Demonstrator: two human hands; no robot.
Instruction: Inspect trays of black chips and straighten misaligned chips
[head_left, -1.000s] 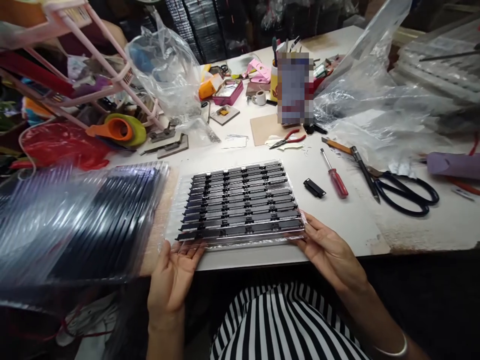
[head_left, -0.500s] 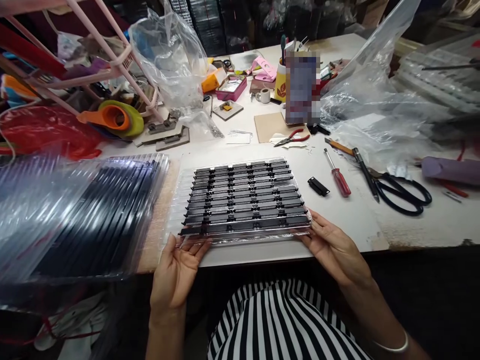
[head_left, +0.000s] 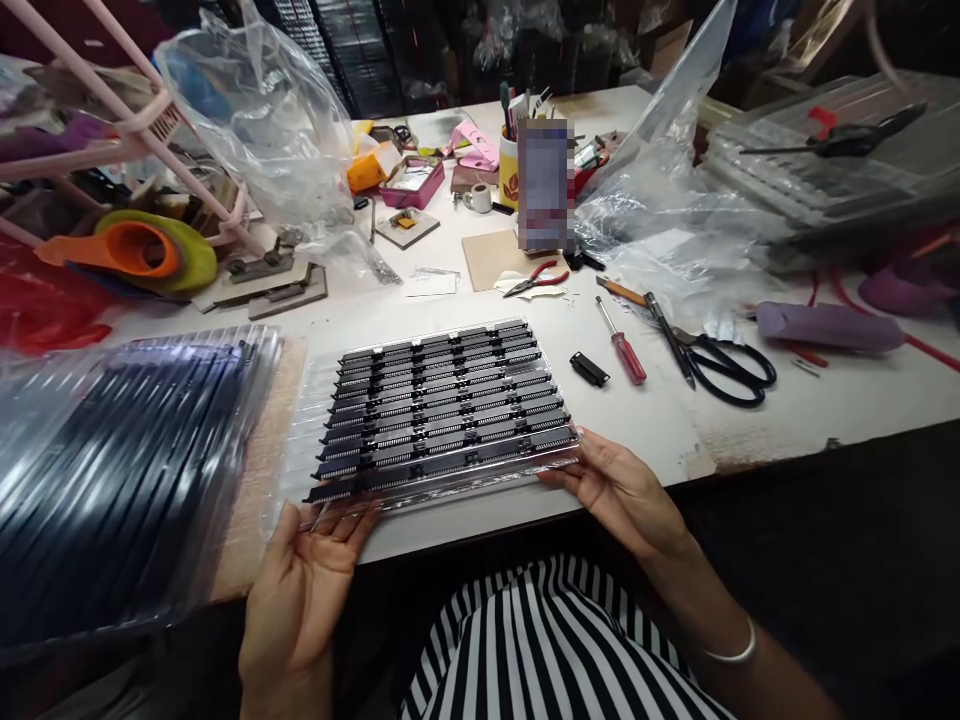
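Note:
A clear plastic tray [head_left: 442, 410] filled with rows of long black connector strips lies on the white table in front of me. My left hand [head_left: 304, 590] grips its near left corner, thumb on top and fingers under the edge. My right hand [head_left: 619, 490] holds the near right corner the same way. To the left, a stack of similar trays with black strips [head_left: 120, 480] sits in clear plastic wrap.
On the table to the right lie a small black part [head_left: 589, 368], a red-handled screwdriver [head_left: 621, 342], black scissors [head_left: 724, 362] and red pliers [head_left: 536, 280]. Crumpled clear bags [head_left: 675, 220], a pink tin [head_left: 409, 185], an orange tape holder [head_left: 127, 250] and a pen cup [head_left: 510, 165] crowd the back.
The view has swung to the right, so everything sits further left in the picture. Both hands keep their grip on the tray's near corners, and its near edge has lifted slightly.

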